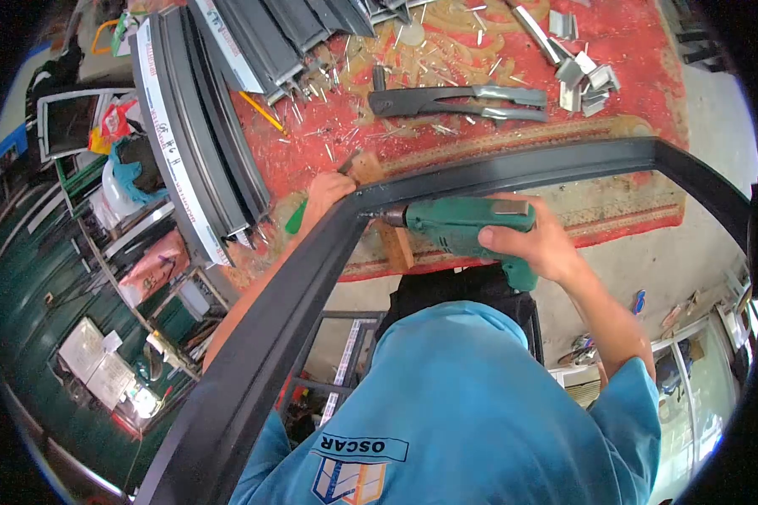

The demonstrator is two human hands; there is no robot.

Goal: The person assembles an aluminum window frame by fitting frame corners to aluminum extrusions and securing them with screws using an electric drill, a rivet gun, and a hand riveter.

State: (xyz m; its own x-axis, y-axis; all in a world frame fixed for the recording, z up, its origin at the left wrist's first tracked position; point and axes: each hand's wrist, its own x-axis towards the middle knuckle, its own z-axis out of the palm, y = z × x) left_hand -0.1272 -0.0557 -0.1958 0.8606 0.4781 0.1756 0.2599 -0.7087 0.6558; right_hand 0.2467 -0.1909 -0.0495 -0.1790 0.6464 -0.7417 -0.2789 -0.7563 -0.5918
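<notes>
My right hand (531, 244) is wrapped round the grip of a green power drill (459, 220). The drill lies sideways, its chuck and bit pointing left at the inner corner of a dark grey metal frame (514, 164). Just beyond that corner, my left hand (327, 195) is closed round a green-handled tool (296, 217), whose thin metal end shows past the fingers. Part of the left forearm is hidden behind the frame. A wooden block (396, 246) lies under the frame corner, beside the drill's tip.
Scattered rivets cover the red patterned table covering (598, 42), with a hand riveter (455, 103) among them. Cut metal brackets (587, 82) lie at the back right. Long dark profiles (198, 126) and a yellow pencil (263, 113) are at the left. A cluttered rack (118, 252) stands further left.
</notes>
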